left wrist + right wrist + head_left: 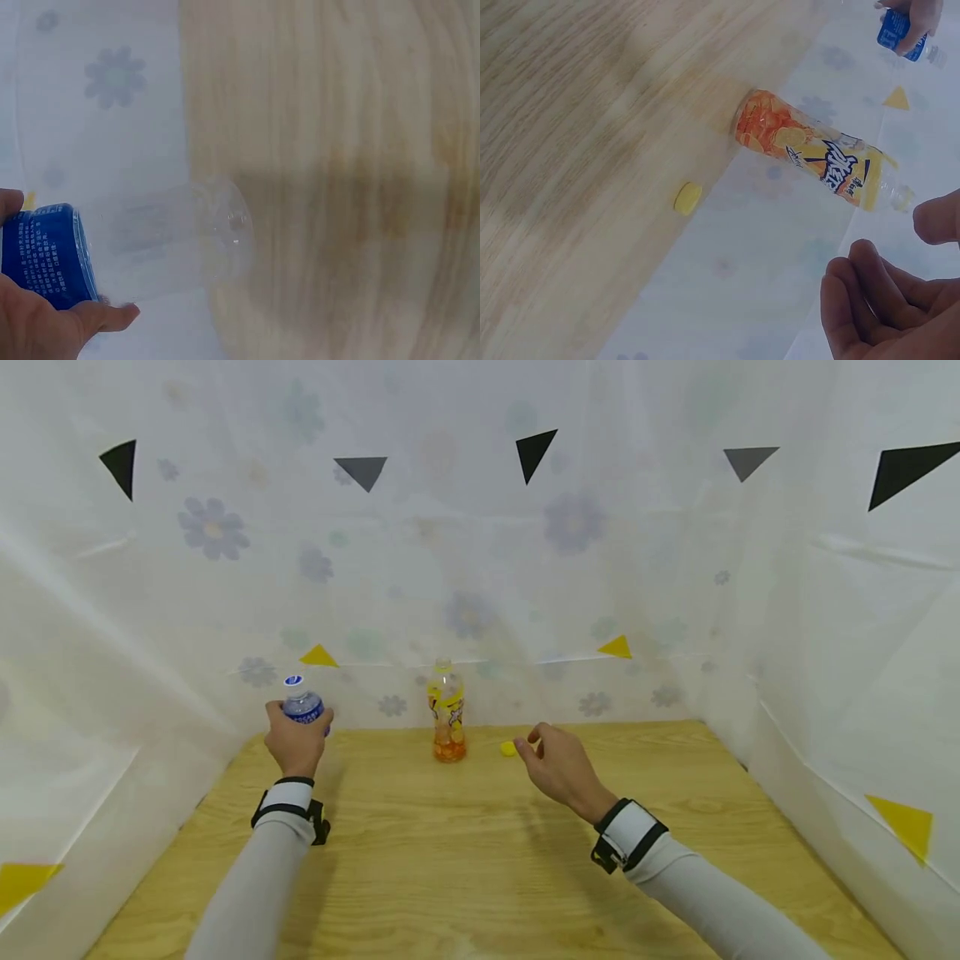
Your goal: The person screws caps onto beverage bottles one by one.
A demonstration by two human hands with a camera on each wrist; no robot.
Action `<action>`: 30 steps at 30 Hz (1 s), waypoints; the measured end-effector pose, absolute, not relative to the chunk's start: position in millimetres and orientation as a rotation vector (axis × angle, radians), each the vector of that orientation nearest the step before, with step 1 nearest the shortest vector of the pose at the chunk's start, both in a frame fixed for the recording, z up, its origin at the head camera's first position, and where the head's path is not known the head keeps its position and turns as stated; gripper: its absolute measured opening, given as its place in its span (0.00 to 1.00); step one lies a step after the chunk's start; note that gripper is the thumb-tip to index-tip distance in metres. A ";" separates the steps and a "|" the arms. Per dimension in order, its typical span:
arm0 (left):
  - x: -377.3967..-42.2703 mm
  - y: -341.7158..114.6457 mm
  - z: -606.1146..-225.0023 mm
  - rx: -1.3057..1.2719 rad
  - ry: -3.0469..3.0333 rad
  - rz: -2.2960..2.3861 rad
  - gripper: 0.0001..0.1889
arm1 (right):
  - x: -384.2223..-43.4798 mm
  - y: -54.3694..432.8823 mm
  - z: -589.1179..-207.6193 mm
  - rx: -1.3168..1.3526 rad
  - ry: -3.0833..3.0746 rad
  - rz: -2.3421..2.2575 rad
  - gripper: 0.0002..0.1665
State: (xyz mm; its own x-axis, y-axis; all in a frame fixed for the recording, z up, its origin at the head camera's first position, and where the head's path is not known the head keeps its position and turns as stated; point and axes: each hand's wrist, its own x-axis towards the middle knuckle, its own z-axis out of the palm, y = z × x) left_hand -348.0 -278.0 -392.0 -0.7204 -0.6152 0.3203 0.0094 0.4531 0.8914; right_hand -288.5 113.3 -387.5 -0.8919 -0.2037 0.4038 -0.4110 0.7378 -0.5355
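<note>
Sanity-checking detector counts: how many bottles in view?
2: blue bottle, gripped in the left hand; orange bottle, upright near the back of the table. None appear hidden.

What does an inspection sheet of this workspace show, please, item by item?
Surface: wood-grain table.
Job's things: yellow-labelled bottle, upright, uncapped, on the table; yellow cap, on the table beside it; blue-labelled bottle, held.
Clutter: nothing seen.
Hands: left hand grips the blue-labelled bottle; right hand, near the yellow cap, holds nothing.
Cables: nothing seen.
Surroundings: pale flowered sheeting with black, grey and yellow triangles.
</note>
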 end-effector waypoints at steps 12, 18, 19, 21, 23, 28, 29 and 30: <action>-346.9 -293.0 -413.0 0.521 -2.114 -1.206 0.41 | -289.4 111.5 -391.0 0.475 -2.633 0.951 0.17; -347.2 -292.3 -415.9 0.512 -2.122 -1.204 0.41 | -288.6 112.1 -393.9 0.490 -2.628 0.956 0.16; -346.9 -292.0 -416.2 0.513 -2.121 -1.207 0.41 | -288.4 112.2 -394.3 0.491 -2.631 0.956 0.16; -346.1 -291.6 -416.3 0.516 -2.121 -1.208 0.42 | -288.3 112.6 -394.8 0.497 -2.627 0.956 0.16; -345.0 -291.1 -415.7 0.517 -2.124 -1.205 0.42 | -287.8 112.7 -394.6 0.504 -2.624 0.957 0.16; -342.5 -290.8 -415.2 0.510 -2.134 -1.193 0.45 | -287.1 113.0 -395.5 0.520 -2.615 0.963 0.16; -341.9 -291.0 -415.2 0.508 -2.137 -1.189 0.45 | -287.1 113.1 -395.7 0.522 -2.614 0.961 0.16; -341.3 -291.2 -415.2 0.505 -2.138 -1.187 0.46 | -287.3 113.1 -396.0 0.523 -2.615 0.958 0.16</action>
